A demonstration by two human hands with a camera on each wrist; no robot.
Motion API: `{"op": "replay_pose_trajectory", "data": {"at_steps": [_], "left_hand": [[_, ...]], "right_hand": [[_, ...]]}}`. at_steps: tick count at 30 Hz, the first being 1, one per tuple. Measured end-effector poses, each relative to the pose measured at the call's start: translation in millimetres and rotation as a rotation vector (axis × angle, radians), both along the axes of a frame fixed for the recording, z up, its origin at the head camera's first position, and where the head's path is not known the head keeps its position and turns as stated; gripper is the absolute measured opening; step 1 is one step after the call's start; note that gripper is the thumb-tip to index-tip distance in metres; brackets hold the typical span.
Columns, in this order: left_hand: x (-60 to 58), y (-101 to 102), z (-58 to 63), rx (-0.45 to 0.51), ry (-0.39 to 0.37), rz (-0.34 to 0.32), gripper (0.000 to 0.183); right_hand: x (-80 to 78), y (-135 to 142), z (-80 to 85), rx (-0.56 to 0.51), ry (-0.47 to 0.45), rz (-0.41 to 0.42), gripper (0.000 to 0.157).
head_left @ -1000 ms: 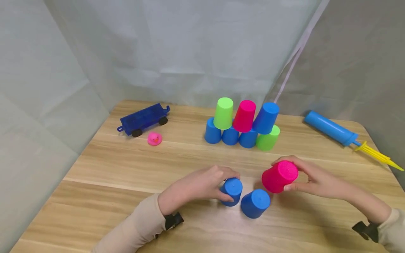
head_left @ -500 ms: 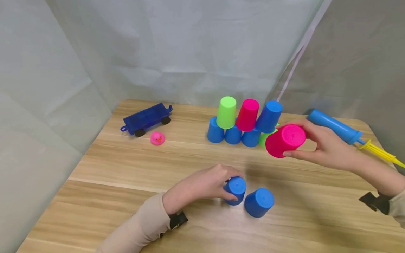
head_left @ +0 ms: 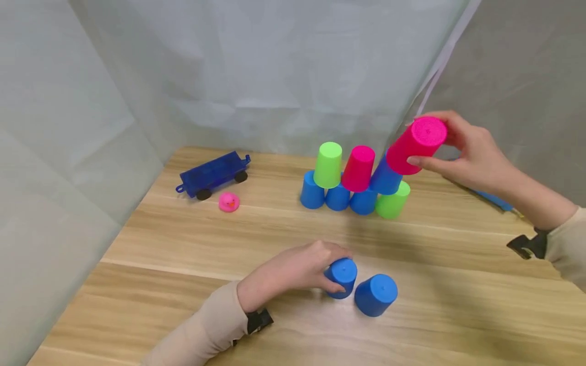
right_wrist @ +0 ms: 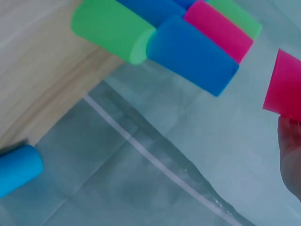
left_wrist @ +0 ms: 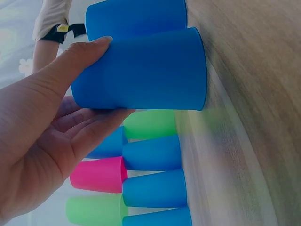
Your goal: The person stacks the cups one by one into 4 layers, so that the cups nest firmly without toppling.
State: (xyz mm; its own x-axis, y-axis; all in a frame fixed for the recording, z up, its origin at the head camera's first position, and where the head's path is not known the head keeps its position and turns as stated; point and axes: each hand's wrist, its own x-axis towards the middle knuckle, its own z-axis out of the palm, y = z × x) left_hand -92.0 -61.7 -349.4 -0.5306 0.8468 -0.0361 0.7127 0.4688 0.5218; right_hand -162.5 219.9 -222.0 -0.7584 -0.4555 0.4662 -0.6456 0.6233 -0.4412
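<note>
My right hand (head_left: 476, 150) holds a pink cup (head_left: 416, 145) upside down in the air, in front of the right end of the cup stack. In the head view it overlaps the upper blue cup (head_left: 386, 175). My left hand (head_left: 304, 272) grips an upside-down blue cup (head_left: 342, 278) on the table, thumb on its near side. Just right of it stands another blue cup (head_left: 375, 296). The stack's upper row also has a green cup (head_left: 328, 165) and a pink cup (head_left: 358, 169). Below them are several blue cups (head_left: 313, 190) and one green cup (head_left: 392, 201).
At the back left stands a blue toy trailer (head_left: 212, 175) with black wheels, and a pink rubber duck (head_left: 228, 202) is near it. A blue and yellow hand pump (right_wrist: 19, 169) lies at the right, partly hidden by the right arm in the head view. Grey fabric (head_left: 284, 76) hangs behind the table.
My right hand has lifted the pink cup off the table area beside the two blue cups, up and back to the stack's right end. The left hand stays on its blue cup.
</note>
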Motion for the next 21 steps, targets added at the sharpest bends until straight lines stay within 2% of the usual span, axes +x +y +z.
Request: {"op": "replay_pose_trajectory", "data": {"at_steps": [3,8,14,21], "left_hand": [[0.9,1,-0.2,0.008,-0.004,0.007,0.057],[0.0,-1,1.9,-0.003,-0.011,0.025,0.056],[-1.2,-3,2.4,-0.018,-0.010,0.030,0.056],[-1.5,-4,2.5,-0.024,-0.016,0.037,0.056]], "right_hand": [[-11.5,-2,5.1,-0.014,-0.045,-0.062,0.064],[-30.5,-8,4.2,-0.067,-0.181,-0.154,0.059],[-50.8,-20,-7.3,-0.265,-0.344,-0.123,0.056],[-62.3,-29,-14.4,-0.319,-0.394,-0.112,0.052]]}}
